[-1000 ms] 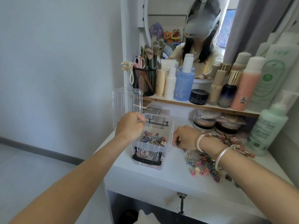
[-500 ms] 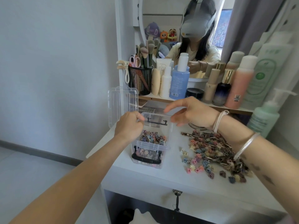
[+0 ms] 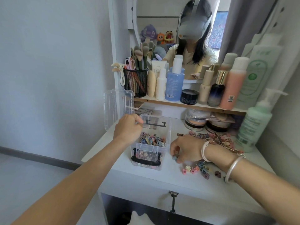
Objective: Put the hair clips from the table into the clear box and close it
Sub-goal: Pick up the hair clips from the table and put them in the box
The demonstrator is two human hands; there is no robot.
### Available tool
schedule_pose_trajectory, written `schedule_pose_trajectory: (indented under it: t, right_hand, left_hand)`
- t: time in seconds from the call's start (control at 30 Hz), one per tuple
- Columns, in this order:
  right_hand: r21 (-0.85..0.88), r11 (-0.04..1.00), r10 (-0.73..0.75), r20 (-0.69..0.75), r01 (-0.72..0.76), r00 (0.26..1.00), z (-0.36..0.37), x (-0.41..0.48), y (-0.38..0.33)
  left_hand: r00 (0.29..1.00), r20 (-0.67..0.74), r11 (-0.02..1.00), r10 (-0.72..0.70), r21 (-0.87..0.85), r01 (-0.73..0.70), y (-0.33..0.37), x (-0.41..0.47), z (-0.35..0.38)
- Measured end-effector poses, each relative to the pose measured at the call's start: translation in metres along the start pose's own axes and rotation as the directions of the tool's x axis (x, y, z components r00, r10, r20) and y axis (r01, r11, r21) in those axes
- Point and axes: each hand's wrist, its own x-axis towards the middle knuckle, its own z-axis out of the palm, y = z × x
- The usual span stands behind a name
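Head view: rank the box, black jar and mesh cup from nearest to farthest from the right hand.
From the right hand, which pinches a clip:
1. The box, just to its left on the table.
2. The black jar, on the shelf behind it.
3. The mesh cup, at the shelf's left end.

We have one wide-angle head view, looking forward and down, close over the surface (image 3: pixel 146 177), with the mirror (image 3: pixel 162 30) straight ahead.
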Motion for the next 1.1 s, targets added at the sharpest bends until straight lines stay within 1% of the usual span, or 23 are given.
schedule_pose_trajectory:
  t: [0.1, 0.2, 0.23, 0.3, 0.37, 0.4, 0.43, 0.47, 0.53, 0.6, 0.67, 0.7, 0.73, 0.77, 0.8, 0.83, 0.9, 0.93, 0.97, 1.1]
  right_hand:
    - [-0.007, 1.000, -0.023, -0.059, 0.023, 0.998, 0.002, 0.004, 0.000]
    - [0.033, 0.999, -0.023, -0.155, 0.028, 0.988, -0.010, 0.000, 0.005]
    - [0.072, 0.997, -0.019, -0.207, 0.034, 0.978, -0.019, -0.002, 0.007]
    - [0.216, 0.973, 0.002, -0.333, 0.075, 0.943, -0.041, -0.008, 0.010]
    - [0.408, 0.892, 0.012, -0.447, 0.192, 0.895, -0.060, -0.012, 0.003]
    - [0.473, 0.844, 0.007, -0.480, 0.252, 0.877, -0.065, -0.012, -0.003]
    - [0.497, 0.817, -0.012, -0.493, 0.293, 0.870, -0.068, -0.011, -0.010]
    - [0.477, 0.825, -0.040, -0.486, 0.303, 0.873, -0.067, -0.010, -0.017]
    - [0.377, 0.884, -0.097, -0.433, 0.278, 0.896, -0.062, -0.008, -0.027]
    - [0.347, 0.897, -0.115, -0.411, 0.272, 0.905, -0.058, -0.009, -0.024]
    - [0.370, 0.898, -0.060, -0.437, 0.240, 0.898, -0.058, -0.016, -0.013]
    - [0.404, 0.890, -0.018, -0.428, 0.209, 0.904, -0.056, -0.021, -0.005]
    - [0.435, 0.883, 0.008, -0.387, 0.175, 0.922, -0.052, -0.027, 0.002]
    - [0.436, 0.891, 0.011, -0.309, 0.131, 0.951, -0.047, -0.032, 0.007]
    - [0.375, 0.923, -0.001, -0.214, 0.083, 0.977, -0.040, -0.037, 0.010]
    - [0.266, 0.963, -0.012, -0.120, 0.044, 0.993, -0.032, -0.040, 0.014]
    - [0.045, 0.999, -0.011, 0.028, 0.010, 1.000, -0.018, -0.045, 0.014]
    - [-0.015, 1.000, -0.005, 0.052, 0.006, 0.999, -0.013, -0.047, 0.012]
    - [-0.040, 0.999, -0.009, 0.057, 0.011, 0.998, -0.010, -0.048, 0.010]
    - [-0.072, 0.995, -0.067, 0.070, 0.072, 0.995, 0.001, -0.051, 0.001]
  left_hand:
    - [1.000, 0.001, 1.000, 0.002, -0.003, -0.002, 0.000, 0.000, 0.000]
    - [1.000, 0.004, 1.000, -0.001, -0.005, 0.001, 0.000, 0.000, 0.000]
    - [1.000, 0.005, 1.000, 0.000, -0.008, 0.000, -0.001, 0.000, 0.000]
    - [1.000, 0.005, 1.000, 0.003, -0.011, -0.003, -0.001, 0.000, 0.000]
    - [1.000, 0.004, 1.000, 0.002, -0.014, -0.001, 0.000, 0.000, 0.001]
    - [1.000, 0.004, 1.000, 0.001, -0.017, 0.000, 0.000, -0.001, 0.001]
    - [1.000, 0.004, 1.000, 0.001, -0.021, -0.001, 0.001, -0.001, 0.001]
    - [1.000, 0.004, 1.000, 0.003, -0.024, -0.003, 0.001, -0.002, 0.001]
    - [1.000, 0.004, 1.000, 0.011, -0.025, -0.011, 0.001, -0.003, 0.001]
    - [1.000, 0.006, 1.000, 0.019, -0.025, -0.019, 0.001, -0.005, 0.001]
    - [1.000, 0.008, 0.999, 0.022, -0.029, -0.022, 0.000, -0.005, 0.000]
    - [1.000, 0.010, 0.999, 0.022, -0.030, -0.022, 0.000, -0.006, 0.001]
    - [1.000, 0.010, 0.999, 0.021, -0.031, -0.021, 0.000, -0.006, 0.001]
    - [1.000, 0.010, 0.999, 0.021, -0.031, -0.020, 0.001, -0.006, 0.001]
    - [1.000, 0.009, 0.999, 0.020, -0.030, -0.020, 0.001, -0.006, 0.001]
    - [1.000, 0.008, 0.999, 0.019, -0.032, -0.018, 0.001, -0.006, 0.001]
    - [1.000, 0.006, 0.999, 0.015, -0.036, -0.015, 0.002, -0.008, 0.000]
    - [1.000, 0.007, 0.999, 0.015, -0.037, -0.014, 0.002, -0.009, 0.000]
    - [1.000, 0.007, 0.999, 0.013, -0.041, -0.013, 0.003, -0.010, 0.000]
    - [1.000, 0.016, 0.999, 0.001, -0.053, 0.000, 0.005, -0.014, 0.001]
